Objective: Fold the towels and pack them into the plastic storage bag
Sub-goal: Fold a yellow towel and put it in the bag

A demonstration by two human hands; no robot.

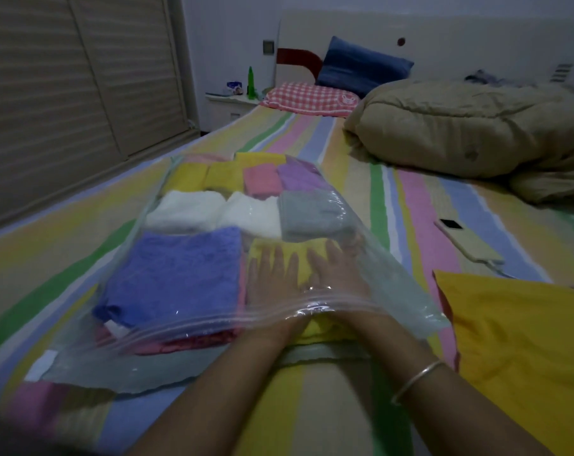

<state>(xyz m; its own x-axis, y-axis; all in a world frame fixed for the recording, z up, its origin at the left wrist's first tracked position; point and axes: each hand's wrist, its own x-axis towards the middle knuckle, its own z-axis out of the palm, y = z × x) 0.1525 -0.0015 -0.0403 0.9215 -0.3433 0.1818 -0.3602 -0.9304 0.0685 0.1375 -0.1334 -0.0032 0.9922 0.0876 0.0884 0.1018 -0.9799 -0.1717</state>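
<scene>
The packing step is in hand: both arms reach through the mouth of the plastic storage bag (131,370), which lies flat on the striped bed sheet (410,199). The left hand (272,274) and right hand (335,271) lie side by side, fingers straight, pressing flat on a folded yellow towel (300,263) in the bag's near right corner; neither grasps anything. A blue towel (180,268), white towels (187,209) and a grey towel (312,215) fill the rest. A yellow cloth (515,340) lies outside, to the right. Next, the hands likely need to slide out without dragging the towel askew.
</scene>
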